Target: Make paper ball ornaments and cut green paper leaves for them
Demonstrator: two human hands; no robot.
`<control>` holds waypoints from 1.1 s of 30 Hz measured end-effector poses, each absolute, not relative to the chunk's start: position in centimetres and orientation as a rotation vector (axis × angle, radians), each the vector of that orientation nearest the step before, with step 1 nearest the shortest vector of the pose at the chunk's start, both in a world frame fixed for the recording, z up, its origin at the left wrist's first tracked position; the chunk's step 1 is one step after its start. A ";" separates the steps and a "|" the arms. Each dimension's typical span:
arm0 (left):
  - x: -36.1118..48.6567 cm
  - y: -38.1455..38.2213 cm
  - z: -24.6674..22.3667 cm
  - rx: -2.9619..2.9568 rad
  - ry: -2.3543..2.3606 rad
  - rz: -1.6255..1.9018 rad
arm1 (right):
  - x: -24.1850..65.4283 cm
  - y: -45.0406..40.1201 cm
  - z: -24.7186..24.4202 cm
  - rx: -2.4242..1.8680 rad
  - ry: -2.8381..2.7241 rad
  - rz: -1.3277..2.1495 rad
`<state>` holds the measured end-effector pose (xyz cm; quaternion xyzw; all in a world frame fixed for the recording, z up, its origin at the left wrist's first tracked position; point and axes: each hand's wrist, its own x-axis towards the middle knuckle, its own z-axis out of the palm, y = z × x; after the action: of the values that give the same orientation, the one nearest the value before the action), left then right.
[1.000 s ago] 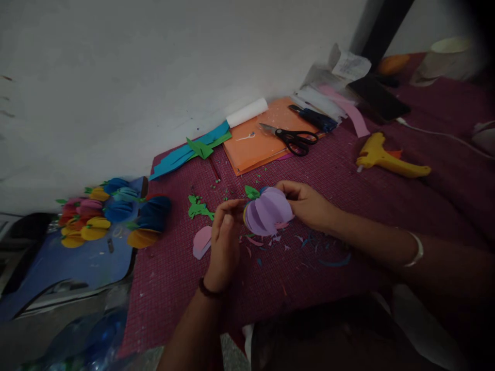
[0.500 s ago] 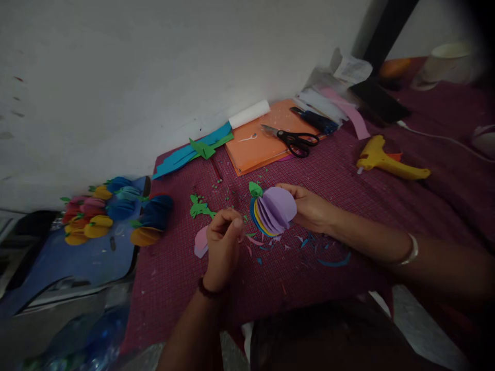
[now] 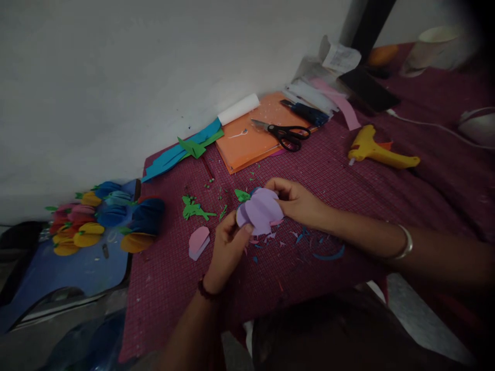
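Between my two hands is a layered paper pumpkin (image 3: 263,210) with lilac leaves fanned out and a green paper leaf (image 3: 242,195) at its top. My left hand (image 3: 231,241) pinches its near left edge, thumb in front. At the right edge, my right hand (image 3: 296,203) grips it with the fingers partly behind the paper. Pink and lilac paper cutouts (image 3: 199,241) lie on the table left of my left hand. Green paper scraps (image 3: 193,208) are just beyond them. Small trimmings (image 3: 299,238) are strewn under and around the pumpkin.
Scissors (image 3: 284,135) and a blue cutter (image 3: 309,113) rest on orange sheets (image 3: 232,154). A yellow glue gun (image 3: 381,149) lies at right, near a dark phone (image 3: 367,91). Finished paper pumpkins (image 3: 88,234) crowd a blue surface (image 3: 85,265) at left.
My left hand, earlier apart from the pumpkin, now holds its left side. The pumpkin has turned so its lilac face shows more and its blue and yellow layers are mostly hidden.
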<state>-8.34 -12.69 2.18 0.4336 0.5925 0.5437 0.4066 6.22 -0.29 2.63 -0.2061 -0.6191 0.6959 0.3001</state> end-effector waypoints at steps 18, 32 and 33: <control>-7.6 -12.6 2.7 1.768 2.276 1.230 | 7.0 -1.2 3.3 -0.532 -2.273 1.252; -7.6 -12.5 2.6 1.691 2.199 1.190 | 7.0 -1.6 2.4 -0.456 -2.179 1.260; -7.5 -12.5 2.5 1.690 2.196 1.187 | 7.0 -1.7 2.4 -0.469 -2.182 1.252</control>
<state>-7.52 -12.46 2.51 0.5595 0.7269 0.3931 0.0636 6.95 -1.70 2.37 -0.1754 -0.8167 0.4688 0.2872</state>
